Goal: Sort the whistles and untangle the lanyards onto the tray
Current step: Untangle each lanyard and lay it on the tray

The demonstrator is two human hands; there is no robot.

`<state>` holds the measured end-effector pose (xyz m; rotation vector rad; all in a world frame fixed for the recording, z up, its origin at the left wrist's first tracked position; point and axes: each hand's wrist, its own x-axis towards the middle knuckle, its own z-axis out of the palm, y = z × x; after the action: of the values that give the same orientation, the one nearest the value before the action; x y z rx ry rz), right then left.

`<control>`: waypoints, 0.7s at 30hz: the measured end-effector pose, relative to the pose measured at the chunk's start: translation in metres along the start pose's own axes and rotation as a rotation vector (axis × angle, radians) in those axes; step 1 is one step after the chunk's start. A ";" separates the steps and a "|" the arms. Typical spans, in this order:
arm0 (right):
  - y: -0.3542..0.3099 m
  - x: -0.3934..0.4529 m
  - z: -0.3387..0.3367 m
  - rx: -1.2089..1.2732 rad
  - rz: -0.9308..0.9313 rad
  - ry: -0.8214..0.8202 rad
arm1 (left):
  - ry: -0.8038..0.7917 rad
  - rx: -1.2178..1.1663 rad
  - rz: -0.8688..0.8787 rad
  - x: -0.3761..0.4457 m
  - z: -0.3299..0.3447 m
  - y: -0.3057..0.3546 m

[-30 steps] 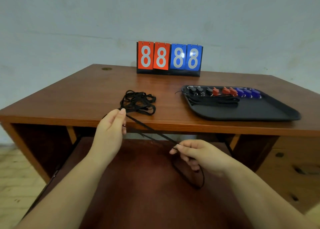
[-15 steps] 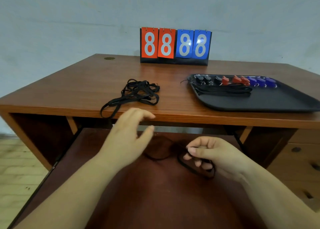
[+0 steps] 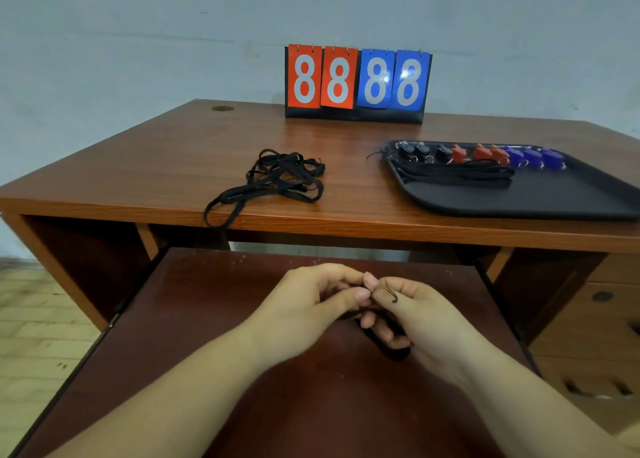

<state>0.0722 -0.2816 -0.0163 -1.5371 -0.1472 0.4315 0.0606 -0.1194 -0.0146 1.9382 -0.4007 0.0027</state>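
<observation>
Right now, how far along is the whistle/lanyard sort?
Done: whistles sit in a row by colour, black, red, blue, on the tray, with straightened lanyards beside them. In hand: both hands, left and right, work one lanyard. Left: the tangled pile on the desk.

I see two bare forearms, no sleeves, watch or rings on them. My left hand [image 3: 311,305] and right hand [image 3: 419,322] are ungloved, with short, unpainted fingernails.
</observation>
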 end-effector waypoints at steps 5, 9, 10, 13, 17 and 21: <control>-0.001 -0.002 0.000 -0.088 -0.003 0.010 | 0.079 -0.049 -0.024 0.002 0.002 -0.002; 0.001 -0.003 0.000 -0.264 -0.150 0.140 | 0.193 -0.115 -0.031 0.003 0.001 -0.003; 0.002 -0.004 0.000 -0.308 -0.196 0.156 | 0.216 -0.142 -0.034 0.003 0.001 -0.003; 0.001 -0.006 0.001 -0.363 -0.273 0.137 | 0.286 -0.269 -0.075 0.002 0.002 -0.001; 0.000 -0.008 0.005 -0.236 -0.262 0.061 | 0.281 -0.477 -0.175 0.002 0.008 0.004; 0.001 -0.010 0.007 -0.151 -0.216 -0.004 | 0.205 -0.671 -0.231 0.000 0.010 0.009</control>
<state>0.0603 -0.2784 -0.0148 -1.6480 -0.3525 0.2563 0.0562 -0.1318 -0.0107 1.2932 -0.0230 -0.0741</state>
